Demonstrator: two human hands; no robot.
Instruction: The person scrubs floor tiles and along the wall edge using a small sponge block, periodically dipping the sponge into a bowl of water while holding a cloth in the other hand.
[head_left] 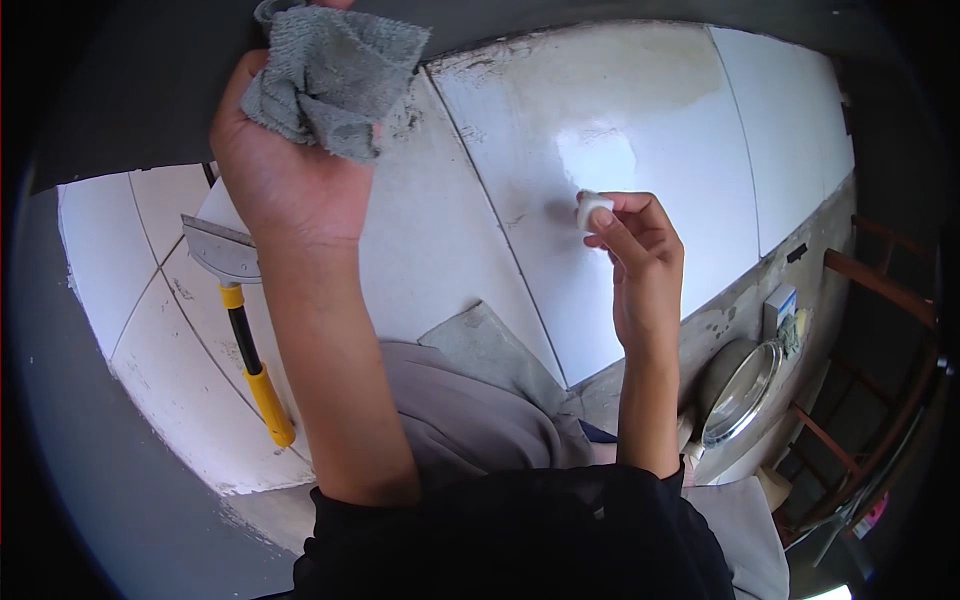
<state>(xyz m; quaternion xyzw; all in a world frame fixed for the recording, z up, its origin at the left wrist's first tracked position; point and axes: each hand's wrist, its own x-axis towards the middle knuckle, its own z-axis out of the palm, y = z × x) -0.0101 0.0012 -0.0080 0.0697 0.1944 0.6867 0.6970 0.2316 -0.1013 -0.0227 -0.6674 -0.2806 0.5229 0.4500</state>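
A crumpled grey cloth is in my left hand, raised at the top of the view with the palm turned up. My right hand pinches a small white block, perhaps a piece of sponge, between thumb and fingers. It is over a large white tile; whether the block touches the surface I cannot tell. Brown and dark smears mark this tile and the seam to its left. Below my left hand, beside the forearm, lies a scraper with a grey blade and a yellow and black handle.
A metal basin is at the right, near a small blue and white box and a yellowish-green scrap. Brown wooden furniture bars stand further right. A dark grey wall borders the tiles.
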